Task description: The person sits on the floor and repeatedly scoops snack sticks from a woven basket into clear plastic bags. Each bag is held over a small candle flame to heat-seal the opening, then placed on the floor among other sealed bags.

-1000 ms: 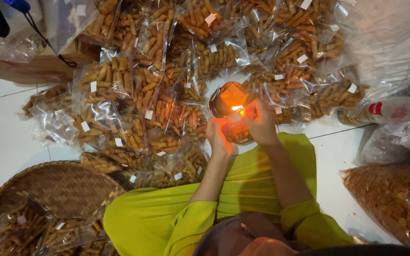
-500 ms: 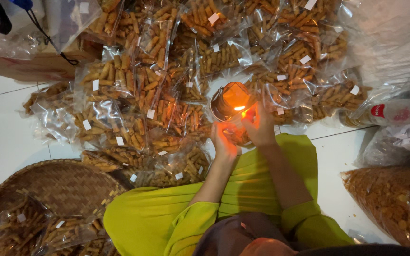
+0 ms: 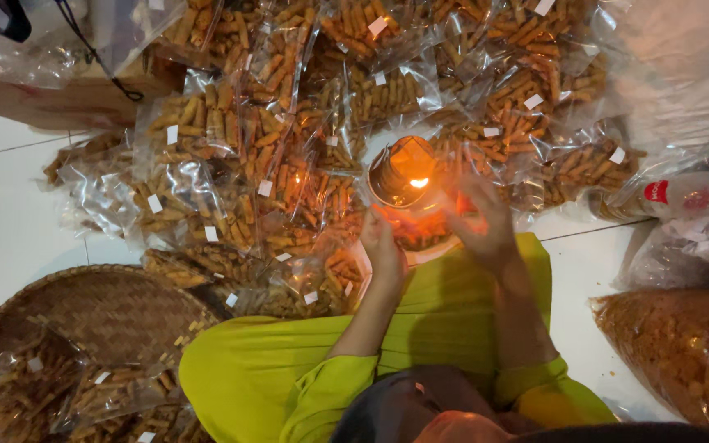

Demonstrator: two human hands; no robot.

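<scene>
A small clear snack bag [image 3: 420, 226] filled with brown stick snacks sits between my two hands, just below a lit flame in a round metal tin [image 3: 404, 172]. My left hand [image 3: 383, 246] grips the bag's left edge. My right hand [image 3: 486, 221] pinches its right edge, fingers curled near the flame. The orange glow lights both hands and the bag. My lap is covered by yellow-green cloth [image 3: 445, 312].
A big heap of sealed snack bags [image 3: 289, 148] with small white labels fills the floor ahead. A woven tray [image 3: 100, 312] with more bags lies at the lower left. A large bag of loose snacks [image 3: 683, 353] stands at the right, beside a plastic bottle [image 3: 683, 195].
Both hands have shifted slightly with the bag near the flame, the right hand moving a little right and its fingers spreading. The flame keeps burning.
</scene>
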